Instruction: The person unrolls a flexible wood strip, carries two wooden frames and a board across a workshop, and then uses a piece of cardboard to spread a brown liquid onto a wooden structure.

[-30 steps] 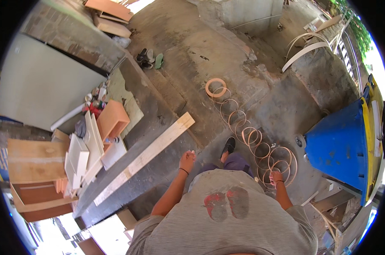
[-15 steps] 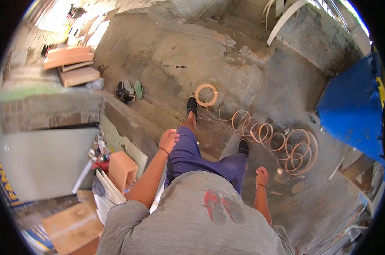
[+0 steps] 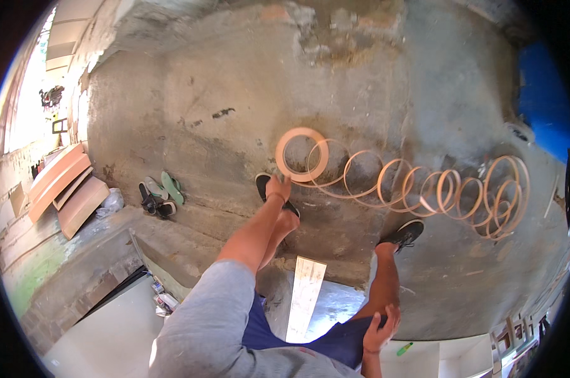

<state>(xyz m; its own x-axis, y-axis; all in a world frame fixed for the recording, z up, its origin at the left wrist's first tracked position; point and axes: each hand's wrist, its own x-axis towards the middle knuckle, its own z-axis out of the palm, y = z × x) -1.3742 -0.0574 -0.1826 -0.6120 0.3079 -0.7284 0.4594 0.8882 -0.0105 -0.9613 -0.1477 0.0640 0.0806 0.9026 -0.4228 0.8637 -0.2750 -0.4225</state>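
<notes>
A flat roll of orange edging strip lies on the concrete floor, and its loose end trails right in several springy loops. My left hand is stretched down to the roll's near edge, fingers together and close to the rim; no grip shows. My right hand hangs by my right thigh, fingers loosely curled and holding nothing. My black shoes stand just short of the strip.
A pale wooden plank lies below my legs. Sandals and shoes sit at the left, beyond them stacked wooden boards. A blue barrel stands at the right. White panels lie at the lower left.
I have stepped toward the roll and bent over it. My left hand went from beside my body down to the roll's edge. My right hand dropped back to my thigh.
</notes>
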